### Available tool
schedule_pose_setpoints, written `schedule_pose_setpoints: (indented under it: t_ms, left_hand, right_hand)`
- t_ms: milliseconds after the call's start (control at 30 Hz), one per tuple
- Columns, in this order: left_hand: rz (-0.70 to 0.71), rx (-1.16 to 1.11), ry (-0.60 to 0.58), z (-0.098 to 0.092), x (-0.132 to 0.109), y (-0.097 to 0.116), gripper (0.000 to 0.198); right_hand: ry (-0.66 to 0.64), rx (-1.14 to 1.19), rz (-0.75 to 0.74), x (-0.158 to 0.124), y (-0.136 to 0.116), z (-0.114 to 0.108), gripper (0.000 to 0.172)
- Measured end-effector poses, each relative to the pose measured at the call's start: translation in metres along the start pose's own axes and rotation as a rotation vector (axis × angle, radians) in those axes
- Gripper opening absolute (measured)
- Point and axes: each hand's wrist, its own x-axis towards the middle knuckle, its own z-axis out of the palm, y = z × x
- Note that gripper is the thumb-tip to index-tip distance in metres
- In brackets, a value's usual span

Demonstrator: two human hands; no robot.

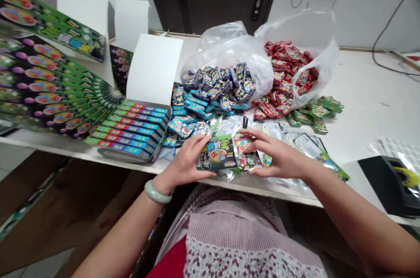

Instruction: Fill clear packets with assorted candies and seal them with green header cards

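My left hand, with a pale green bangle on its wrist, grips the left end of a flat green-and-black printed candy packet between thumb and fingers. My right hand has its fingers and thumb around a red printed candy packet lying against the green one's right end. Whether the red packet is partly inside the green one, I cannot tell. Both are held just above the table's front edge. Beneath and around them lie clear plastic and several flat printed pouches.
An open display box of striped packs stands left, beside a fanned stack of printed cards. Behind my hands are heaps of purple, blue, red and green small packs. A black tape dispenser sits right.
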Motion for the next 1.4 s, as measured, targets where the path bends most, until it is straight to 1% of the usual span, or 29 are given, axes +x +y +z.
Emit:
schedule_pose_setpoints:
  t_ms: [67, 100, 200, 267, 300, 400, 433, 467, 533, 567, 600, 700, 733, 767, 833, 867, 900, 933, 1000, 1067, 1133, 1233, 1300, 1400]
  left_hand:
    - [0.023, -0.008, -0.033, -0.001, -0.003, 0.001, 0.099]
    - [0.025, -0.022, -0.052, -0.001, -0.004, 0.002, 0.099]
    - [-0.005, -0.084, -0.083, 0.003, -0.002, 0.006, 0.098]
    - [-0.025, -0.112, -0.067, 0.007, 0.000, 0.008, 0.096]
    - [-0.030, -0.122, -0.054, 0.008, 0.001, 0.009, 0.096]
    - [-0.049, -0.125, -0.016, 0.011, 0.001, 0.013, 0.097]
    - [-0.062, -0.111, 0.001, 0.011, 0.000, 0.014, 0.097]
    - [-0.078, -0.092, 0.019, 0.010, -0.002, 0.014, 0.098]
    - [-0.111, -0.048, 0.056, 0.009, -0.006, 0.014, 0.097]
    - [-0.121, -0.029, 0.067, 0.009, -0.008, 0.014, 0.097]
    - [-0.123, -0.014, 0.066, 0.008, -0.009, 0.014, 0.097]
    - [-0.102, 0.011, 0.038, 0.008, -0.012, 0.013, 0.097]
    - [-0.103, 0.014, 0.031, 0.007, -0.013, 0.012, 0.098]
    - [-0.113, 0.017, 0.030, 0.006, -0.014, 0.012, 0.098]
    - [-0.146, 0.025, 0.043, 0.003, -0.016, 0.011, 0.098]
    - [-0.160, 0.028, 0.051, 0.001, -0.017, 0.010, 0.098]
    - [-0.168, 0.030, 0.059, 0.000, -0.018, 0.010, 0.098]
    - [-0.171, 0.030, 0.063, -0.002, -0.019, 0.009, 0.098]
    - [-0.173, 0.031, 0.068, -0.005, -0.022, 0.008, 0.099]
    - [-0.195, 0.040, 0.081, -0.007, -0.025, 0.006, 0.099]
    - [-0.226, 0.056, 0.092, -0.008, -0.027, 0.002, 0.097]
    - [-0.245, 0.072, 0.084, -0.008, -0.026, -0.003, 0.096]
    - [-0.234, 0.073, 0.081, -0.009, -0.026, -0.006, 0.098]
    - [-0.236, 0.077, 0.097, -0.011, -0.028, -0.012, 0.096]
  right_hand:
    - [-0.070, 0.015, -0.011, 0.003, 0.000, 0.001, 0.039]
    - [-0.084, 0.009, -0.017, 0.005, 0.000, 0.001, 0.039]
    - [-0.065, -0.039, -0.015, 0.010, 0.002, 0.003, 0.037]
    - [-0.042, -0.046, 0.001, 0.013, 0.005, 0.007, 0.040]
    - [-0.030, -0.030, 0.013, 0.014, 0.006, 0.010, 0.046]
    - [0.037, 0.041, 0.045, 0.015, 0.008, 0.021, 0.076]
    - [0.093, 0.045, 0.064, 0.015, 0.008, 0.026, 0.079]
    - [0.165, 0.030, 0.094, 0.015, 0.006, 0.031, 0.073]
    - [0.298, -0.023, 0.175, 0.014, 0.000, 0.042, 0.048]
    - [0.330, -0.044, 0.212, 0.014, -0.004, 0.047, 0.038]
    - [0.332, -0.051, 0.235, 0.014, -0.008, 0.053, 0.033]
    - [0.250, 0.025, 0.222, 0.019, -0.012, 0.063, 0.030]
    - [0.243, 0.068, 0.223, 0.022, -0.008, 0.063, 0.029]
    - [0.264, 0.106, 0.242, 0.027, -0.001, 0.061, 0.027]
    - [0.354, 0.099, 0.337, 0.040, 0.024, 0.050, 0.026]
    - [0.408, 0.055, 0.404, 0.049, 0.041, 0.043, 0.025]
    - [0.430, -0.033, 0.468, 0.058, 0.059, 0.035, 0.024]
    - [0.400, -0.139, 0.528, 0.068, 0.076, 0.028, 0.022]
    - [0.403, -0.208, 0.573, 0.088, 0.108, 0.014, 0.018]
    - [0.450, -0.236, 0.616, 0.106, 0.130, 0.005, 0.022]
    - [0.505, -0.245, 0.679, 0.122, 0.144, 0.001, 0.030]
    - [0.539, -0.187, 0.780, 0.138, 0.155, 0.000, 0.039]
    - [0.543, -0.103, 0.829, 0.143, 0.160, 0.000, 0.038]
    - [0.528, 0.088, 0.865, 0.137, 0.160, -0.001, 0.028]
